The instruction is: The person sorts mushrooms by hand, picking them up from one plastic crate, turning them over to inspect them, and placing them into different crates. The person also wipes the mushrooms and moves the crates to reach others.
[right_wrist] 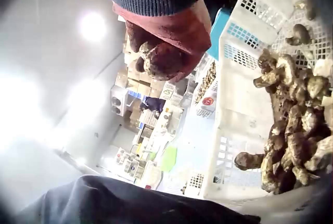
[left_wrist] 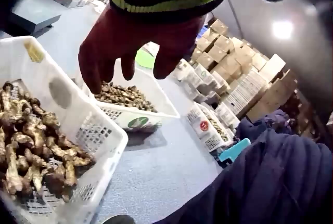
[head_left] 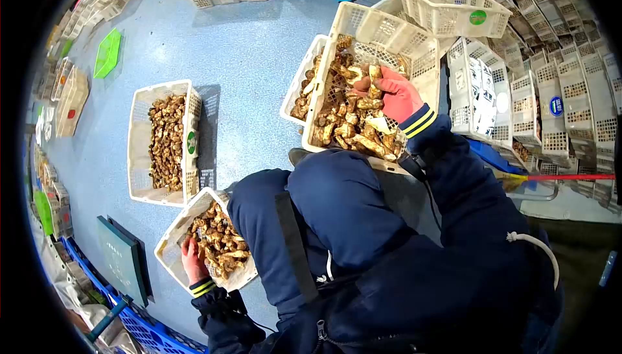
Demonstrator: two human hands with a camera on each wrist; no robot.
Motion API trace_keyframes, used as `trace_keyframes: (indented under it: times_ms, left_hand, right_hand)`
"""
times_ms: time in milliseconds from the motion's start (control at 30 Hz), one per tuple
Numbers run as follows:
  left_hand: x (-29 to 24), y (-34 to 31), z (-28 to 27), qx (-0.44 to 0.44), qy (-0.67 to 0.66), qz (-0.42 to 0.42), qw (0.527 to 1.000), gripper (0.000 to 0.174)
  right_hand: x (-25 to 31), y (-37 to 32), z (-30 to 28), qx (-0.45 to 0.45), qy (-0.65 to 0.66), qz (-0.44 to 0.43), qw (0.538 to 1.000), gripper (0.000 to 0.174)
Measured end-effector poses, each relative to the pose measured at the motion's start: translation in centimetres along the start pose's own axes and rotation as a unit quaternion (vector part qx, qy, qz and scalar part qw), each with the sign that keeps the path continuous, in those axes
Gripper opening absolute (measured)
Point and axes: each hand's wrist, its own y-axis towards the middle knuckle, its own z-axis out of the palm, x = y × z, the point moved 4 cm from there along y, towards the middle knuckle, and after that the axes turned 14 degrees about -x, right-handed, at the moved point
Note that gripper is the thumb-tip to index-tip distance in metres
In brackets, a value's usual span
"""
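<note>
My right hand point(head_left: 396, 96), in a reddish glove, grips a brown-and-white mushroom point(right_wrist: 160, 60) above a large white crate point(head_left: 414, 49). Long-stemmed mushrooms point(head_left: 350, 127) lie heaped in that crate, mostly toward its near side. On the other side, my left hand point(head_left: 193, 262) is at the outer edge of a smaller white basket point(head_left: 170, 250) that holds more mushrooms point(head_left: 223, 240). In the left wrist view the fingers point(left_wrist: 91, 70) of this hand hang loosely bent and apart, with nothing seen between them.
A white basket of small mushrooms point(head_left: 167, 143) stands on the blue floor point(head_left: 246, 94) ahead of the left basket. Another white basket point(head_left: 302, 88) sits against the large crate's left side. Stacked white crates point(head_left: 544, 94) line the right. A dark flat device point(head_left: 123, 260) lies at left.
</note>
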Motion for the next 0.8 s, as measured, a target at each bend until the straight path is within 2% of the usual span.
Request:
trace_keyframes:
  times_ms: [33,67,100,133,167,200,233,267,300,333,367,400,433,467,500,567,600,633,700,733,767,800]
  left_hand:
    - [-0.9,0.7,1.1,0.031,0.000,0.033,0.999,0.039]
    - [-3.2,-0.4,3.1,0.050,0.004,0.053,0.997,0.038]
    - [-5.8,-1.9,5.1,0.070,0.008,0.073,0.995,0.037]
    - [-6.7,-1.7,6.2,0.099,0.003,0.074,0.992,0.036]
    - [-8.6,-3.2,7.9,0.092,-0.010,0.053,0.994,0.035]
    - [-9.2,-3.1,9.1,0.120,-0.018,0.059,0.991,0.036]
    - [-9.9,-3.1,10.2,0.147,-0.026,0.065,0.987,0.036]
    - [-12.4,-5.2,12.2,0.195,-0.006,0.092,0.977,0.036]
    - [-13.6,-5.9,13.9,0.231,-0.025,0.080,0.969,0.035]
    - [-15.2,-7.3,15.9,0.253,0.001,0.098,0.962,0.035]
    - [-16.7,-8.8,18.0,0.275,0.027,0.117,0.954,0.034]
    - [-17.8,-9.9,20.0,0.307,0.046,0.124,0.942,0.034]
    - [-18.8,-11.2,22.0,0.339,0.064,0.131,0.929,0.033]
    - [-20.1,-13.1,24.0,0.371,0.061,0.134,0.917,0.033]
    - [-20.9,-14.4,25.6,0.397,0.073,0.145,0.903,0.033]
    - [-22.2,-16.8,27.2,0.416,0.132,0.184,0.881,0.035]
    - [-22.6,-17.4,27.2,0.408,0.139,0.147,0.890,0.035]
    - [-22.5,-17.3,26.9,0.407,0.144,0.172,0.885,0.035]
    - [-21.9,-16.4,26.1,0.394,0.145,0.129,0.898,0.035]
    - [-21.5,-15.5,25.7,0.377,0.155,0.102,0.907,0.033]
    - [-20.9,-14.6,25.5,0.390,0.125,0.140,0.902,0.036]
    - [-20.7,-13.9,25.4,0.376,0.130,0.137,0.907,0.036]
  right_hand:
    - [-0.1,0.0,-0.5,0.015,-0.018,-0.003,1.000,0.028]
    - [-0.5,-0.2,-0.7,-0.025,0.049,0.039,0.998,0.028]
    - [-0.9,-0.4,-1.2,-0.052,0.060,0.060,0.995,0.029]
    - [-1.4,-0.5,-1.6,-0.052,0.033,0.053,0.997,0.031]
    - [-2.3,-0.3,-2.7,-0.052,0.006,0.046,0.998,0.032]
    - [-3.6,0.3,-3.4,-0.121,-0.020,0.070,0.990,0.037]
    - [-3.9,-0.5,-3.7,-0.043,-0.003,0.080,0.996,0.039]
    - [-4.0,-0.4,-3.4,-0.061,-0.021,0.070,0.995,0.034]
    - [-4.2,-0.1,-3.0,-0.078,-0.039,0.061,0.994,0.030]
    - [-3.4,-0.1,-0.9,-0.065,-0.097,0.019,0.993,0.040]
    - [-2.5,0.0,1.5,-0.046,-0.153,-0.024,0.987,0.043]
    - [-2.2,0.4,3.3,-0.057,-0.223,-0.050,0.972,0.044]
    - [-2.4,1.2,5.0,-0.013,-0.285,-0.125,0.950,0.041]
    - [-1.6,1.1,7.4,-0.003,-0.359,-0.147,0.922,0.039]
    - [-2.7,1.9,8.2,0.030,-0.379,-0.221,0.898,0.039]
    - [-3.1,2.0,8.8,0.050,-0.462,-0.212,0.860,0.039]
    - [-2.9,2.0,8.0,0.076,-0.554,-0.244,0.792,0.041]
    - [-3.6,2.5,6.2,0.109,-0.593,-0.228,0.764,0.040]
    - [-3.3,2.5,2.8,0.167,-0.635,-0.042,0.753,0.040]
    - [-3.0,3.7,0.4,0.115,-0.649,-0.014,0.752,0.043]
    - [-3.2,5.6,-3.0,0.064,-0.661,0.016,0.748,0.045]
    - [-2.6,8.8,-7.1,-0.039,-0.617,-0.038,0.785,0.051]
